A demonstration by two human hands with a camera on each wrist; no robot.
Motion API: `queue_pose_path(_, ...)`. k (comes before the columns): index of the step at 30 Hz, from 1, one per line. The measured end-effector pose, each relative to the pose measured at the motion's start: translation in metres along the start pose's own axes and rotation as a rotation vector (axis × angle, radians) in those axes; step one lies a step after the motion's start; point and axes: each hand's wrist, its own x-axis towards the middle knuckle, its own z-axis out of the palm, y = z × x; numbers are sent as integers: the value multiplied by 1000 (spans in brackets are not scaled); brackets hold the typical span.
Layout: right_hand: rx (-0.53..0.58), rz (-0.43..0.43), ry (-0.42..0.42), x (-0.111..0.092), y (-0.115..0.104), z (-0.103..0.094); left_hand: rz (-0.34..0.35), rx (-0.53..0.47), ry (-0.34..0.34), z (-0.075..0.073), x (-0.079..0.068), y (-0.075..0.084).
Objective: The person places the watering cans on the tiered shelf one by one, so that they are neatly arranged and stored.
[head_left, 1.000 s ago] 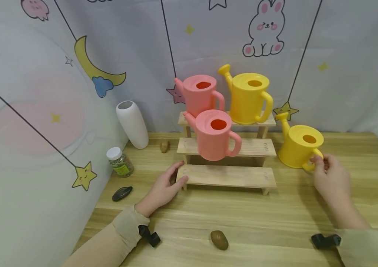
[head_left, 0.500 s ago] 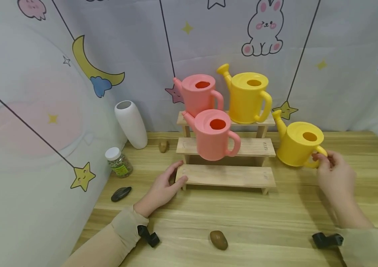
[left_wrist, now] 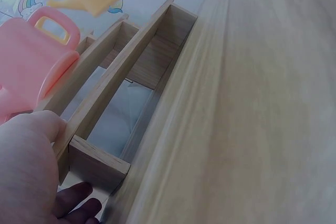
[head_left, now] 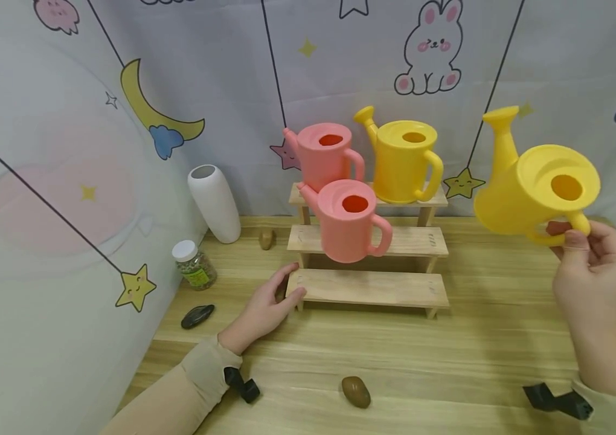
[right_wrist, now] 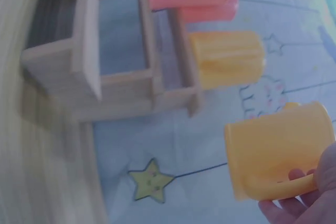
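Note:
My right hand grips a yellow watering can by its handle. The can is off the table, right of the stand, tilted with its spout up on the left. In the right wrist view, fingers curl round the handle of the yellow can. My left hand holds the left end of the lowest step of a three-tier wooden stand, thumb in front, other fingers around the end. A pink watering can stands on the middle step. The top step bears another pink can and another yellow can.
Left of the stand are a white vase, a lidded jar, a black stone and a small brown stone. Another brown stone lies near the front. A patterned cloth backdrop rises behind the wooden table.
My right hand has lifted the yellow watering can off the table, up and to the right, tilting it. The left hand and the other cans have stayed in place.

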Motion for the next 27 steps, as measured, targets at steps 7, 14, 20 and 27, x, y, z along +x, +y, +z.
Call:
queue_pose_path(7, 94, -123, -11, -11, -32, -8, 0, 11, -2, 0, -1, 0)
queue_pose_path(14, 279, -248, -63, -22, -53, -11, -5, 18, 2, 0, -1, 1)
queue_pose_path(20, 199, -285, -73, -30, -58, -8, -3, 20, 3, 0, -1, -1)
queue_pose_path(27, 130, -261, -119, -37, -55, 0, 5, 9, 6, 0, -1, 1)
